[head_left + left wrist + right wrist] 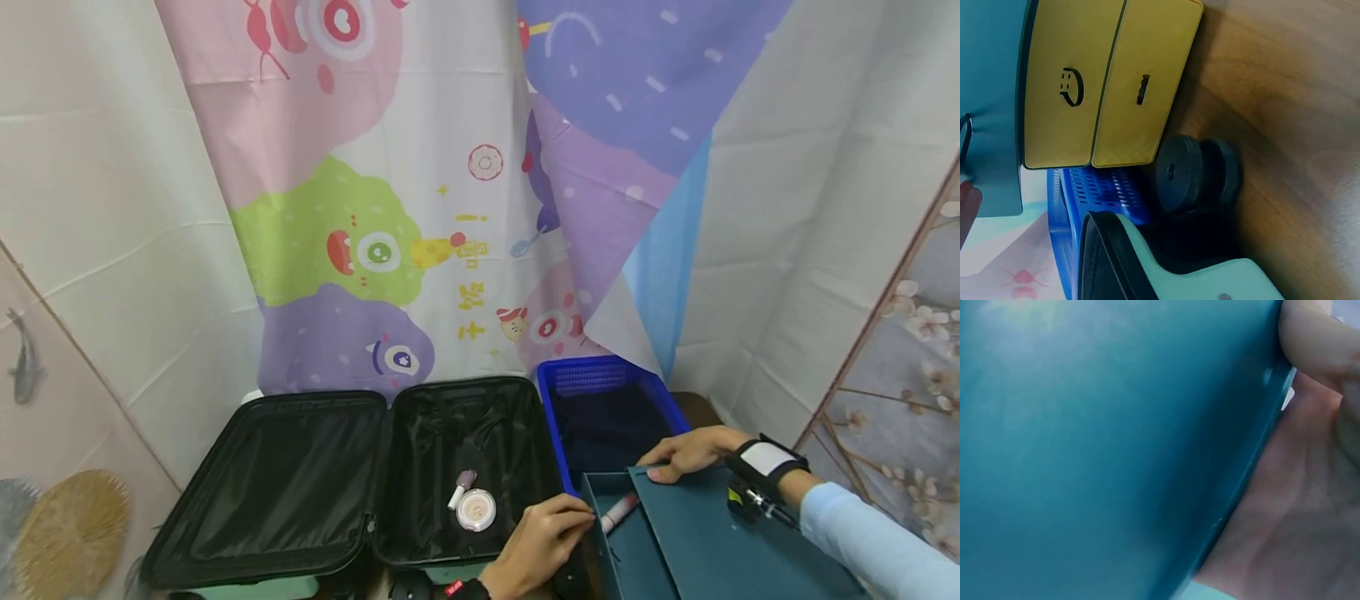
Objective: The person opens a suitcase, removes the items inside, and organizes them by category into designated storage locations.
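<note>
The open suitcase (277, 479) holds a small tube (462, 489) and compact (476, 510). The left hand (542, 537) bends its fingers at the box (633, 557), grip unclear. Inside lies another tube (619, 512); the right hand (692, 454) pinches the partly covering lid (742, 542).

The left hand (542, 537) has its fingers (576, 507) bent, the wrist (489, 577) behind them. Rightward and forward of these, the right hand (696, 454) grips, thumb (663, 474) on the near side of its fingers; behind them the sleeved forearm (873, 533) slants back.
</note>
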`<state>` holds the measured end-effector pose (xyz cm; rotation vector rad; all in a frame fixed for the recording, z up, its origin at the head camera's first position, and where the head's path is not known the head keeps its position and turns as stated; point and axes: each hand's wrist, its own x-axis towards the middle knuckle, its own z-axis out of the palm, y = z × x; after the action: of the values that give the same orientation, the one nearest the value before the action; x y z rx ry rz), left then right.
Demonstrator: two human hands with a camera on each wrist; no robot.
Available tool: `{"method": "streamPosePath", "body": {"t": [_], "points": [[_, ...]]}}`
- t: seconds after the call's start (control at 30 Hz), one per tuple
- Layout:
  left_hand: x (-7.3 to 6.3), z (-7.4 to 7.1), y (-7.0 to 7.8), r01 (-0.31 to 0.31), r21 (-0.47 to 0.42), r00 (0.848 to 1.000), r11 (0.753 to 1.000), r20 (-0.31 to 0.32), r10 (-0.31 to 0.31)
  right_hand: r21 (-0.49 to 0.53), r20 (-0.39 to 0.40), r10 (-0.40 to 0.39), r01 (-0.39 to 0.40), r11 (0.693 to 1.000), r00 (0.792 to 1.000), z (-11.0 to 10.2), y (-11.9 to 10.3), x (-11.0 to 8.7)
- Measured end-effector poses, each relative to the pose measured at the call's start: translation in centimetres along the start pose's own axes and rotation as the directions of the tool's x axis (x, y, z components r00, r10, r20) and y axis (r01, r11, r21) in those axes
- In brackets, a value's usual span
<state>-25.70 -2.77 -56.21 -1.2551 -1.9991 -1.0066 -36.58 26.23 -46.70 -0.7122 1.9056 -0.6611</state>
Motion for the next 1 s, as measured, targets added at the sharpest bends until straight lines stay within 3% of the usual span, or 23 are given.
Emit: {"method": "streamPosePath", "body": {"t": [0.13,0.23,0.37,0.47,0.53,0.67,0.77,0.87,1.0], "points": [[0.6,0.7,0.1,0.016,-0.031,0.996,0.999,0.083,-0.013,-0.016,-0.031,-0.014,0.014,1.000,0.999,0.3,0.1,0.2],[1.1,1.3,0.5,0.035,-0.035,0.981,0.999,0.190,-0.028,-0.003,-0.041,-0.016,0.016,1.000,0.999,0.6,0.0,0.2],[1.6,2.1,1.1,0.027,0.006,0.937,1.000,0.348,-0.028,0.025,-0.053,0.004,-0.003,1.000,0.999,0.9,0.0,0.1],[1.7,2.5,1.3,0.028,0.018,0.902,0.999,0.431,-0.033,0.023,-0.071,0.018,-0.017,1.000,0.997,1.1,0.0,0.0],[1.4,2.6,1.3,0.040,0.031,0.887,0.999,0.459,-0.050,0.020,-0.076,0.019,-0.017,1.000,0.997,1.1,0.1,-0.1],[0.1,2.7,0.9,0.073,0.053,0.881,0.996,0.464,-0.089,0.003,-0.084,-0.010,0.011,1.000,0.996,1.2,0.2,-0.3],[-0.9,3.0,0.6,0.103,0.041,0.867,0.994,0.486,-0.110,-0.021,-0.088,-0.027,0.025,0.999,0.996,1.1,0.3,-0.6],[-1.4,3.6,0.6,0.128,0.001,0.829,0.992,0.549,-0.107,-0.044,-0.077,-0.038,0.034,0.998,0.996,0.8,0.5,-0.9],[-1.8,4.5,1.0,0.180,-0.072,0.763,0.981,0.640,-0.093,-0.042,-0.053,-0.052,0.050,0.998,0.997,0.6,0.7,-1.1]]}}
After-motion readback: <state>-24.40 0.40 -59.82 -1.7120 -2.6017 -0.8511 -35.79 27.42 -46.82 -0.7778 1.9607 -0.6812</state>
